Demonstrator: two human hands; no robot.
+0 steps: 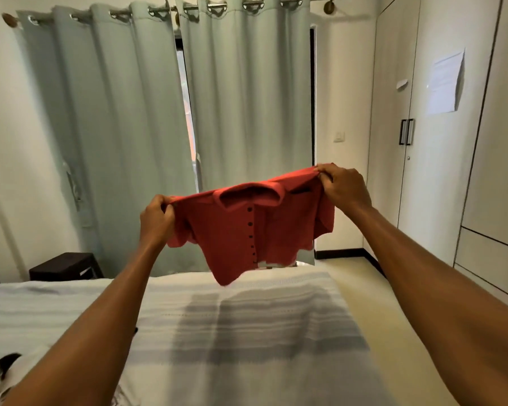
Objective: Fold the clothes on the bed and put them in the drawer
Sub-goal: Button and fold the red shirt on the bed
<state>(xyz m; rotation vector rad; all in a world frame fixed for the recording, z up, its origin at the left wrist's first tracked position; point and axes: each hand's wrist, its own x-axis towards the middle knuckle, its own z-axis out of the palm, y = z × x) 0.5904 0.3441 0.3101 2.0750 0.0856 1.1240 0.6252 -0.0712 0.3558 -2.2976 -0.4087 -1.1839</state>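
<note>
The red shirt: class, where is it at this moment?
In the head view, the red shirt hangs mid-frame above the striped bed, held at its shoulders by the left hand and right hand, before the curtains.

Pale grey-green curtains [129,112] hang from a metal rod [188,8] across the far wall, parted by a narrow gap that lets in daylight. White wardrobe doors [440,142] with dark handles stand along the right wall, a sheet of paper [445,83] stuck to one. A dark bedside stand [62,266] sits at the left beyond the bed's far edge, and a cream floor [352,276] runs to the right.
</note>
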